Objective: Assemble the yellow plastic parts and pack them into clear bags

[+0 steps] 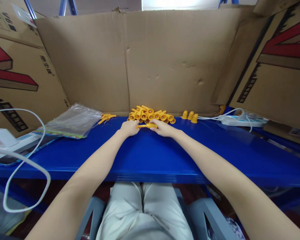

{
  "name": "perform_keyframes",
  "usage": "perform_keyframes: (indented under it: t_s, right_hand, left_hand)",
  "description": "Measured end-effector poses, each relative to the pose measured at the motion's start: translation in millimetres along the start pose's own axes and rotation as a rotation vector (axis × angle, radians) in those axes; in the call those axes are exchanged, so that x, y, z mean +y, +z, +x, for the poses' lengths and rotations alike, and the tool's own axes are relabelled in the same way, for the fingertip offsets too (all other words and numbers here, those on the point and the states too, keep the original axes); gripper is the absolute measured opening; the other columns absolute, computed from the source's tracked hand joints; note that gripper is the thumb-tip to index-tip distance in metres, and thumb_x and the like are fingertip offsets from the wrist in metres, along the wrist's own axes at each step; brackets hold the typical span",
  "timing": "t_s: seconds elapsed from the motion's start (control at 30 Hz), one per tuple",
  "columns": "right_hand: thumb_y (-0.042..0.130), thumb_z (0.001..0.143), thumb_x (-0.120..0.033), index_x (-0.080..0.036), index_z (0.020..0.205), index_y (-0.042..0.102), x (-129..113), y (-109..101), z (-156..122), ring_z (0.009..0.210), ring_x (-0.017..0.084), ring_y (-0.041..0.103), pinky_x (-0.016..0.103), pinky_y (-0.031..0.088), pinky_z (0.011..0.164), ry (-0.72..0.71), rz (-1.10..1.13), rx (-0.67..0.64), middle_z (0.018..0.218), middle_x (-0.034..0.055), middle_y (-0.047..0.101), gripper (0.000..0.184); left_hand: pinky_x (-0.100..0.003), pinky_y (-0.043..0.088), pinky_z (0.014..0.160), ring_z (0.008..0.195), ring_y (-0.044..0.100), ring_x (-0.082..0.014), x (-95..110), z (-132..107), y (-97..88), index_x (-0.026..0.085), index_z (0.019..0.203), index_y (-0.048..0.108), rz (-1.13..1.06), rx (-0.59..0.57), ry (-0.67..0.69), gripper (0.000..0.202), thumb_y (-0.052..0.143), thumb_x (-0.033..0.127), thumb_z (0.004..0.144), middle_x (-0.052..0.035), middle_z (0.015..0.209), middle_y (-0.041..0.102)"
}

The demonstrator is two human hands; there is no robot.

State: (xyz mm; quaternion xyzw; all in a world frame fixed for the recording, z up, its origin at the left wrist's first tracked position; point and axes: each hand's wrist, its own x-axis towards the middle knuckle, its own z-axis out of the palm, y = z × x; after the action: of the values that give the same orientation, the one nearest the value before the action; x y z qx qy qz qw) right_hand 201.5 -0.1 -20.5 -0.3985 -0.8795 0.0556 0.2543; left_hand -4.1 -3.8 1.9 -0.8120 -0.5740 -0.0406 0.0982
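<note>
My left hand [130, 128] is closed on the left end of a yellow plastic piece with a spiral-ridged shaft [147, 126]. On its smoother right end, the fingers of my right hand [163, 128] are closed. The piece lies level between both hands, low over the blue tabletop [147, 153]; whether it touches the surface I cannot tell. Just behind my hands is a pile of yellow hollow-ended plastic pieces [150, 115]. To the left lie a few yellow-handled pieces with metal spirals [107, 117], looking like corkscrews. Three yellow caps [190, 115] stand to the right.
A clear plastic bag [72, 120] lies on the left of the table. White power strips sit at both ends, the right one [242, 120] by the wall. A white cable [46, 173] loops over the front left edge. Cardboard walls [175, 60] close off the back and sides.
</note>
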Motion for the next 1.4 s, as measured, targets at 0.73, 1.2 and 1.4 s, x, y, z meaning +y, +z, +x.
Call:
perform_keyframes:
  t_s: [0.73,1.2,1.4]
  right_hand:
    - [0.072,0.069,-0.022,-0.016,0.114,0.048,13,-8,-2,0.084,0.016,0.061,0.034,0.053,0.078,0.124,0.317,0.020,0.116,0.0113,0.055,0.051]
    - [0.060,0.084,-0.020,-0.016,0.095,0.054,-12,-28,-8,0.054,0.009,0.064,0.021,0.053,0.056,0.481,0.772,-0.018,0.080,0.0034,0.068,0.013]
    - [0.055,0.089,-0.028,-0.017,0.086,0.052,-17,-26,-5,0.040,0.006,0.056,0.017,0.047,0.043,0.518,0.755,-0.047,0.070,0.0028,0.070,0.012]
  left_hand:
    - [-0.034,0.048,0.076,0.097,0.063,-0.0285,-3,-1,-4.2,0.024,0.103,0.060,-0.122,0.079,-0.070,0.031,0.051,0.039,0.077,-0.0079,0.102,0.068]
    - [-0.031,0.047,0.074,0.095,0.063,-0.0252,-2,-2,-4.5,0.024,0.099,0.059,-0.162,0.076,-0.022,0.027,0.051,0.037,0.077,-0.0058,0.100,0.068]
    - [-0.032,0.047,0.075,0.093,0.063,-0.0254,-4,-1,-2.9,0.024,0.100,0.059,-0.166,0.088,-0.018,0.028,0.051,0.037,0.076,-0.0058,0.098,0.068]
